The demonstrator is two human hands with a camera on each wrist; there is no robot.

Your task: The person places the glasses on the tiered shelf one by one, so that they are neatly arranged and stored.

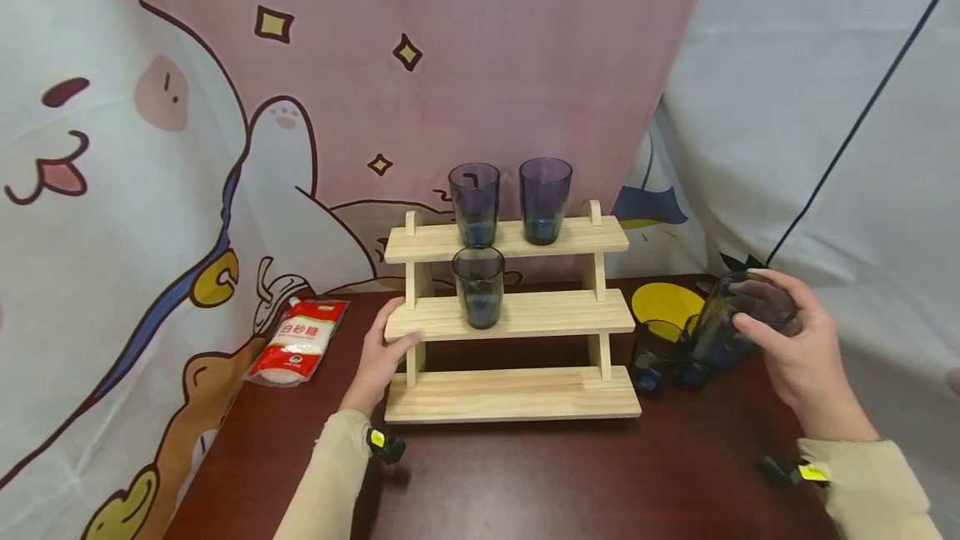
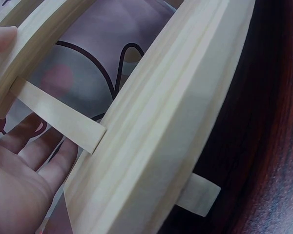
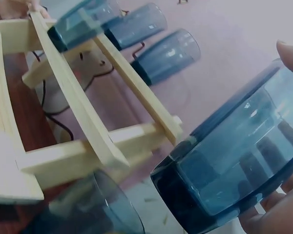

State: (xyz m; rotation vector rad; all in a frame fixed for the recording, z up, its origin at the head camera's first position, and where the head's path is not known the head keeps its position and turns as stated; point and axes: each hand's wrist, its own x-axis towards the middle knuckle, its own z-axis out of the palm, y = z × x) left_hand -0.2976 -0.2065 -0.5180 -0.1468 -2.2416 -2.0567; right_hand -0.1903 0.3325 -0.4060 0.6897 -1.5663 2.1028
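Note:
A three-tier wooden display stand (image 1: 510, 394) stands on the dark table. My left hand (image 1: 380, 359) grips the left end of its middle shelf, thumb on top and the other fingers behind. My right hand (image 1: 802, 348) holds a tinted drinking glass (image 3: 229, 161) round its upper part, tilted, to the right of the stand. Two similar glasses, a left one (image 1: 475, 207) and a right one (image 1: 545, 202), stand upright on the top shelf. Another glass (image 1: 478, 290) stands on the middle shelf, left of centre. Beside the stand, one more glass (image 1: 654, 361) is on the table, partly overlapped by glassware.
A round yellow object (image 1: 666, 307) lies behind the glasses at right. A red and white bag (image 1: 298, 342) with Chinese print lies at the table's left. A printed cloth (image 1: 480, 40) hangs close behind the stand, and a white cloth (image 1: 810, 132) borders the right side.

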